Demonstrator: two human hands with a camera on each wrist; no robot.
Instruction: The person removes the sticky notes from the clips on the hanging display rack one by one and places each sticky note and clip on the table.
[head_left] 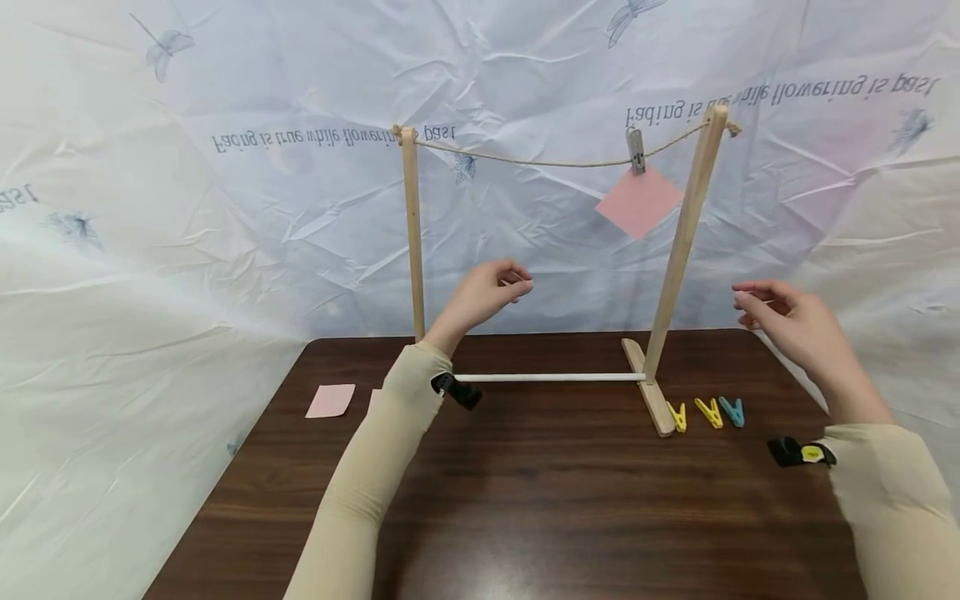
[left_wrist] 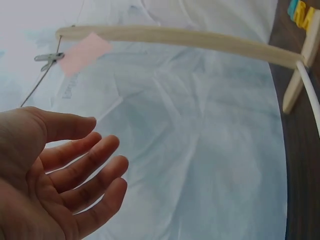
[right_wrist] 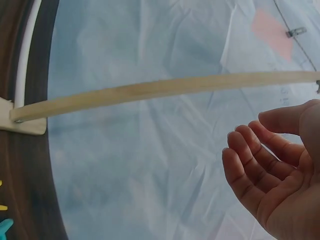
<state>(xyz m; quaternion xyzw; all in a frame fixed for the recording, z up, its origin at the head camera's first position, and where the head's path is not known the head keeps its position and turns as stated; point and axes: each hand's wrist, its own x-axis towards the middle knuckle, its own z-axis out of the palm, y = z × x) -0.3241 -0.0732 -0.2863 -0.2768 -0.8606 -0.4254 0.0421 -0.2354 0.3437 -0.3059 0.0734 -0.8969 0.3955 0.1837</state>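
Note:
A pink paper square (head_left: 640, 202) hangs by one corner from a string (head_left: 525, 161), held there by a grey clothespin (head_left: 637, 152) near the right post. My left hand (head_left: 487, 292) is in the air between the two posts, below the string, its fingers loosely curved around nothing. To the right of the right post (head_left: 686, 242) my right hand (head_left: 798, 329) hovers with fingers relaxed and bent, also holding nothing. In the left wrist view the palm and fingers of the left hand (left_wrist: 75, 170) show bare. The right wrist view shows the right hand (right_wrist: 280, 170) likewise.
Two yellow clothespins (head_left: 708, 412) and a blue clothespin (head_left: 732, 411) lie beside the rack's right foot (head_left: 648, 392). At the table's left lies a pink paper (head_left: 330, 401); another is partly hidden by the left sleeve. A white rod (head_left: 551, 377) runs low between the posts.

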